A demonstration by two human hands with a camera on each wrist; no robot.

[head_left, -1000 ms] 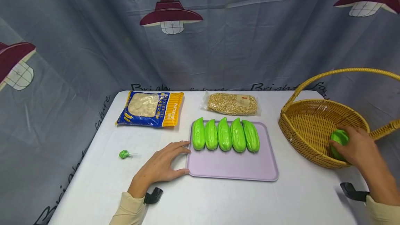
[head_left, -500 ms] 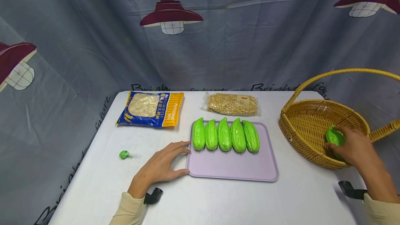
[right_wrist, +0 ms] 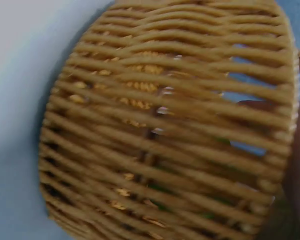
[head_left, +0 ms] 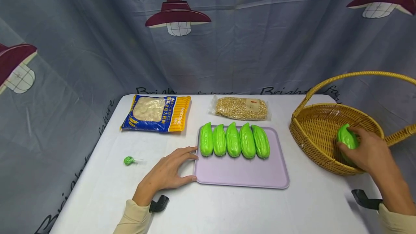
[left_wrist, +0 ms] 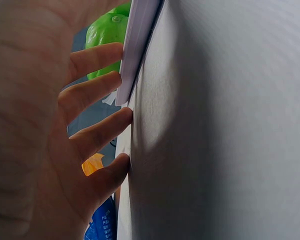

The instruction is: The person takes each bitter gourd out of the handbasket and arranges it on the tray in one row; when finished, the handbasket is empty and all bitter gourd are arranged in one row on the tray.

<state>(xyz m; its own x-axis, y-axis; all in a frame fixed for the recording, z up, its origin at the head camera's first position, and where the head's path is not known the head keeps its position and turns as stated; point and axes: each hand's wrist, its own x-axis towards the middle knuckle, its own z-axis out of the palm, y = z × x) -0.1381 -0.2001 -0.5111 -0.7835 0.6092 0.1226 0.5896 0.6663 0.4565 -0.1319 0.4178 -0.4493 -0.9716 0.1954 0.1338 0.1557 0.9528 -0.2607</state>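
Inside the yellow wicker basket (head_left: 315, 147) at the right of the head view, my right hand (head_left: 370, 149) grips a bright green, ridged bitter melon (head_left: 347, 137). Its lower part is hidden by the hand. In the right wrist view the weave of the basket (right_wrist: 165, 115) covers most of the melon and hand. My left hand (head_left: 169, 170) rests beside the lilac tray (head_left: 240, 172), fingers spread and fingertips touching its left edge. Several similar green bitter melons (head_left: 233, 140) lie side by side along the far half of the tray.
A blue and yellow pasta bag (head_left: 156, 113) lies at the back left of the white table. Behind the tray is a clear bag of grains (head_left: 240, 108). A green-wrapped lollipop (head_left: 129, 160) lies left of my left hand. The basket's tall handle (head_left: 357, 73) arches over it.
Within the basket, the bitter melon in my right hand has shifted slightly left and turned, so its pointed tip now shows. My left hand and the tray stay where they were.
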